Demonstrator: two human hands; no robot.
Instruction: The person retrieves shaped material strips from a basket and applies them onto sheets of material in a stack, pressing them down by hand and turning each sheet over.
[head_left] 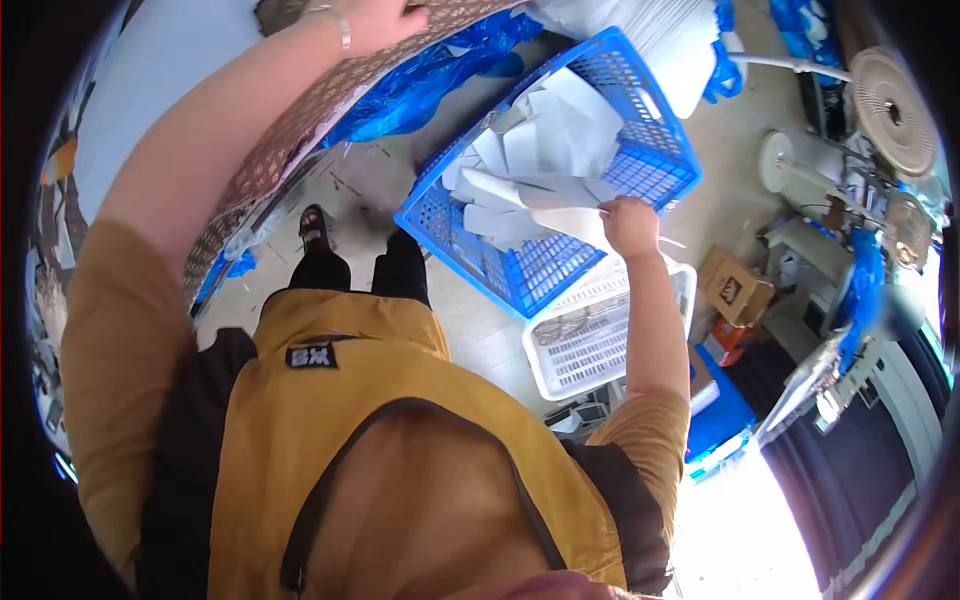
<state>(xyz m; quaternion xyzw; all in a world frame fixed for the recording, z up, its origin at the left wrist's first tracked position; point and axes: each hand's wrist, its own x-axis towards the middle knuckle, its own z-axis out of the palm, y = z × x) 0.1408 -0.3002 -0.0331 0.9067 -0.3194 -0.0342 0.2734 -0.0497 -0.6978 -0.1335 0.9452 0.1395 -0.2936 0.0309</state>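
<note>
My right hand (630,228) is closed on the edge of a white sheet piece (560,205), which looks like cloth or thin leather. This piece lies across a blue plastic basket (610,175) with perforated walls. Several more white cut pieces (565,125) lie heaped inside, toward its far side. My left hand (380,22), with a band on the wrist, is at the top edge, over a brown patterned table cover (290,130). Most of its fingers are cut off by the frame, so I cannot tell what they do.
Beneath the blue basket's near side is a white plastic basket (585,350). Blue plastic bags (420,90) hang beside the table. A white stack (660,45) stands beyond the basket. Machines, a cardboard box (733,285) and a round beige fan-like part (893,112) stand at right.
</note>
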